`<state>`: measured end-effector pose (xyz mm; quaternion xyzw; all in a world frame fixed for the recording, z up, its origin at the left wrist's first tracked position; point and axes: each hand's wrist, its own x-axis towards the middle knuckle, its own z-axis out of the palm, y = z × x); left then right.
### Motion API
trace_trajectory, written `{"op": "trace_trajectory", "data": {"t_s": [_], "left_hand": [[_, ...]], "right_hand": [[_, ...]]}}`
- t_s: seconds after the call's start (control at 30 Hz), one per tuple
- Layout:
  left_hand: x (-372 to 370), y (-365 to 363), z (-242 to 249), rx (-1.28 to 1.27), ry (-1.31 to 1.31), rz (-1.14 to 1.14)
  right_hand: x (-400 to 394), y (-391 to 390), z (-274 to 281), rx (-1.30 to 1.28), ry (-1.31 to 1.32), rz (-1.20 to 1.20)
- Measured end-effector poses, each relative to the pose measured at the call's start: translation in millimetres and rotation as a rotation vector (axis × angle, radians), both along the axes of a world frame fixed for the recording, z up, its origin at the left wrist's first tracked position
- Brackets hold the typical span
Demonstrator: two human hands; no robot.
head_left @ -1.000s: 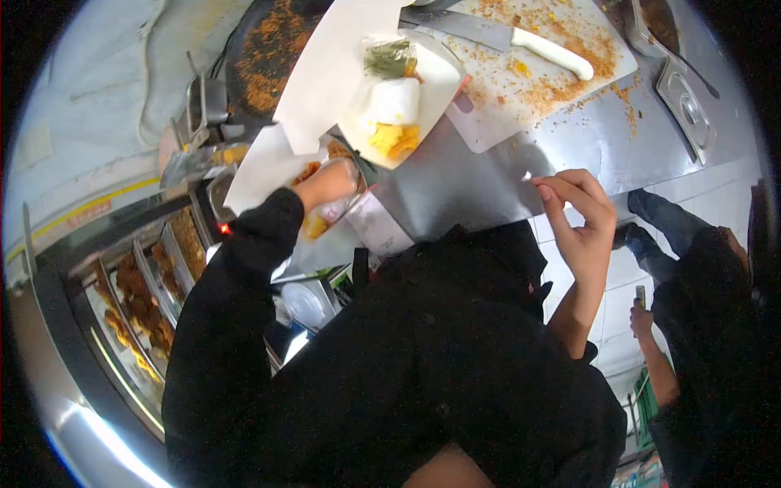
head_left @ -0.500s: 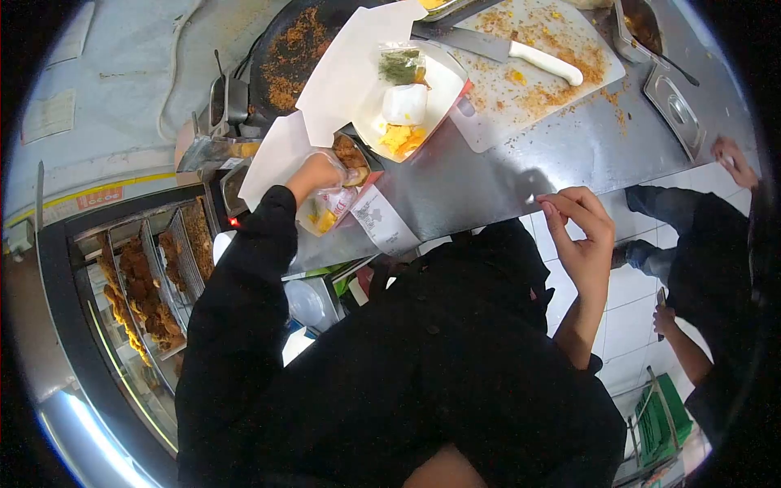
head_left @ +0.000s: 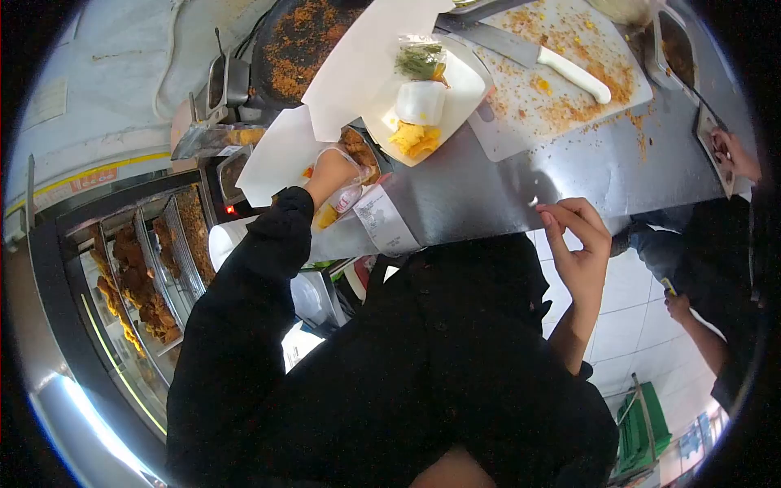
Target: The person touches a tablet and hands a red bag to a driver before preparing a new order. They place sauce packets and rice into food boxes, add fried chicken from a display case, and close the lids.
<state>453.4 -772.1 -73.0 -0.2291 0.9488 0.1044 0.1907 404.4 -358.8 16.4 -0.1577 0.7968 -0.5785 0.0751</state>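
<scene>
My left hand point(head_left: 332, 172) reaches down into a smaller open white paper box, its fingers hidden among the contents. Browned fried food point(head_left: 358, 150) lies at its far side, and a clear packet with red print point(head_left: 348, 196) sits right beside the hand. From that box's front hangs a printed receipt point(head_left: 384, 221). My right hand point(head_left: 579, 244) is raised near the counter's front edge, thumb and forefinger pinched together; a tiny white bit shows by their tips. Behind, a larger open box point(head_left: 457, 96) holds a green-filled packet point(head_left: 421, 60), a white cup-shaped piece point(head_left: 420, 102) and yellow food point(head_left: 415, 140).
A knife point(head_left: 569, 73) lies on a crumb-covered white cutting board point(head_left: 508, 130) at the back. A dark pan of crumbs point(head_left: 305, 57) stands back left. Racks of fried food point(head_left: 138, 276) fill a case at left. At right, another person's hand point(head_left: 736, 154) touches a metal lid point(head_left: 710, 154).
The view has shifted slightly. My left hand stays in the small box, and my right hand keeps its pinch. At right, the other person's hand has reached the metal lid, which has tilted.
</scene>
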Motion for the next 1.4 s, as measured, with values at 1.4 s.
{"op": "trace_trajectory", "data": {"t_s": [1.4], "left_hand": [[4,10,-13,0.035,0.278,0.08]], "right_hand": [[-21,-14,27,-0.005,0.18,0.221]]}}
